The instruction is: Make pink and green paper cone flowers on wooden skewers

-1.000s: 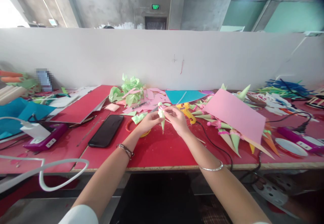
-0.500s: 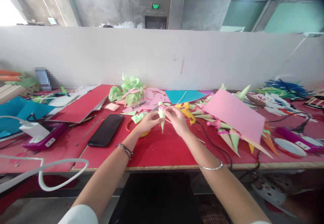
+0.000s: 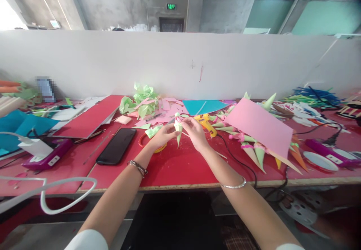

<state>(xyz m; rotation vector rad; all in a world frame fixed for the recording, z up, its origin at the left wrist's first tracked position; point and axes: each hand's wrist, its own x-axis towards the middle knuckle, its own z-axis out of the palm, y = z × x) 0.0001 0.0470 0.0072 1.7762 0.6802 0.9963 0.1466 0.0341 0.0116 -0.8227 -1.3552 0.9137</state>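
A small paper ice cream cone, pale green with a pink and white swirl and a green ball on top, is held upright above the red table. My left hand is closed on its left side, thumb and fingers pinching the cone's body. From the right, my right hand pinches near the pink swirl at the top. The cone's point hangs down between the hands. Just behind my right hand lies a yellow glue gun. Rolls of tape, one red and one yellow, are partly hidden by my left hand.
A black phone lies at left, near a red sheet. Crumpled green paper and pink scraps are behind. Several paper cones and a pink sheet are at right. Purple power strips sit on both sides.
The camera view has shifted slightly. Both hands still hold the paper cone, whose swirl and green ball now show a little more clearly.
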